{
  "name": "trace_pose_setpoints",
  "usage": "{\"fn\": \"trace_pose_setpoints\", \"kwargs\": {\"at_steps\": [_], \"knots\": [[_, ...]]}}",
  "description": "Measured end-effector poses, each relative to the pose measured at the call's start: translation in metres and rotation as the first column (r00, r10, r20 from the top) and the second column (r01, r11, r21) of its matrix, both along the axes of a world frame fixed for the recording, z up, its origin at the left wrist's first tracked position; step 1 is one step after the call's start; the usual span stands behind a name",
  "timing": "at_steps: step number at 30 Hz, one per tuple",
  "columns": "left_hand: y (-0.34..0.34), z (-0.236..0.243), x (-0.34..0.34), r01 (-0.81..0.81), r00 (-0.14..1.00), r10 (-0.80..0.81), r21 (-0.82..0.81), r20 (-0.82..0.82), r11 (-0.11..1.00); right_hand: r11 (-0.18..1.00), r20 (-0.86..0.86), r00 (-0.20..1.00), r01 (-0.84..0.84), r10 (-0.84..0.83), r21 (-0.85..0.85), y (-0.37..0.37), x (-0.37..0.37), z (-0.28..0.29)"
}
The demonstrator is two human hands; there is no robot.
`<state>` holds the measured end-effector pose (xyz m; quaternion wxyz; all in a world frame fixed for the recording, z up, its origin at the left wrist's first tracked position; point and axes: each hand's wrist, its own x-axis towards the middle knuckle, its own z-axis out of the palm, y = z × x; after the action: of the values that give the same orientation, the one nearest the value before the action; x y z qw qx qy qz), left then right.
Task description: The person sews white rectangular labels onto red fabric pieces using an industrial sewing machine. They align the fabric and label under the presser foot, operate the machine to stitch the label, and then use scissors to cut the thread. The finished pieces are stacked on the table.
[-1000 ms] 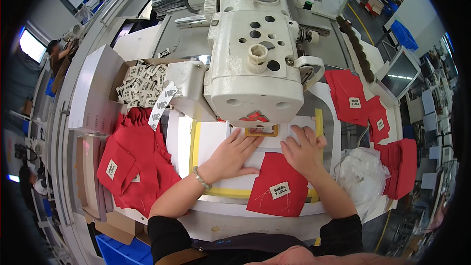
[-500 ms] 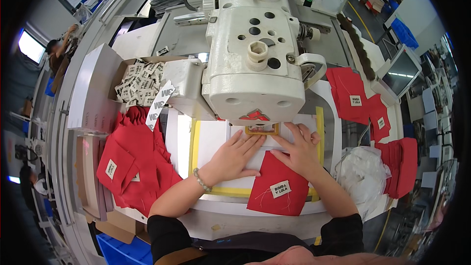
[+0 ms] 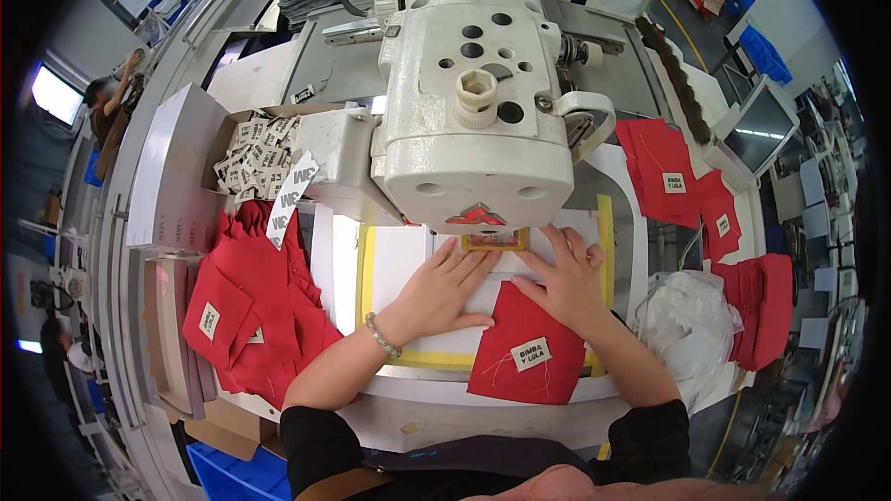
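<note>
Under the head of a white sewing machine (image 3: 478, 162) sits a small yellow frame (image 3: 509, 243) with a clear window. My left hand (image 3: 444, 289) lies flat beside it, fingers stretched to its near left edge. From the other side, my right hand (image 3: 568, 280) reaches the frame's right edge; its index finger and thumb are extended and its outer fingers bent. Neither hand grips anything. A red fabric piece (image 3: 501, 325) with a white printed label (image 3: 531, 354) and loose threads rests before me, its upper right part beneath my right hand. What lies under the frame is hard to make out.
At left, a box of loose white labels (image 3: 255, 156) stands behind a heap of red labelled pieces (image 3: 269, 288). More red pieces (image 3: 661, 176) lie at right, near a crumpled clear plastic bag (image 3: 689, 325), folded red fabric (image 3: 763, 311) and a small screen (image 3: 756, 134).
The whole view has shifted very slightly. My hands stay beside the yellow frame, and the red piece lies in the same place.
</note>
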<state>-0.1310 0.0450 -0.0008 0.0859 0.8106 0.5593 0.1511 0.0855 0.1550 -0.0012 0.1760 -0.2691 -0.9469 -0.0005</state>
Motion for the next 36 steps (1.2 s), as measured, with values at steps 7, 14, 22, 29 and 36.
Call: {"fn": "trace_pose_setpoints", "kwargs": {"at_steps": [7, 14, 22, 29, 36], "knots": [[0.008, 0.0, 0.003, -0.018, 0.999, 0.018, 0.024, -0.03, 1.0, 0.999, -0.009, 1.0, -0.001, 0.001, -0.052, -0.001, 0.001, -0.003], [0.011, -0.002, 0.005, -0.021, 1.0, 0.022, 0.047, -0.019, 0.999, 0.998, -0.011, 1.0, -0.001, 0.0, -0.067, -0.001, 0.0, 0.0], [0.011, 0.0, -0.001, 0.016, 1.0, -0.016, -0.031, -0.007, 0.999, 0.977, 0.002, 0.999, -0.035, 0.036, -0.212, -0.009, 0.021, 0.034], [-0.015, 0.019, -0.01, 0.008, 0.994, 0.001, -0.083, 0.112, 0.996, 0.832, 0.047, 0.991, -0.081, 0.127, -0.549, -0.049, 0.06, 0.058], [-0.043, 0.027, 0.04, 0.022, 0.912, 0.037, -0.138, 0.409, 0.99, 0.856, 0.013, 0.993, -0.093, 0.115, -0.508, -0.067, 0.056, 0.037]]}}
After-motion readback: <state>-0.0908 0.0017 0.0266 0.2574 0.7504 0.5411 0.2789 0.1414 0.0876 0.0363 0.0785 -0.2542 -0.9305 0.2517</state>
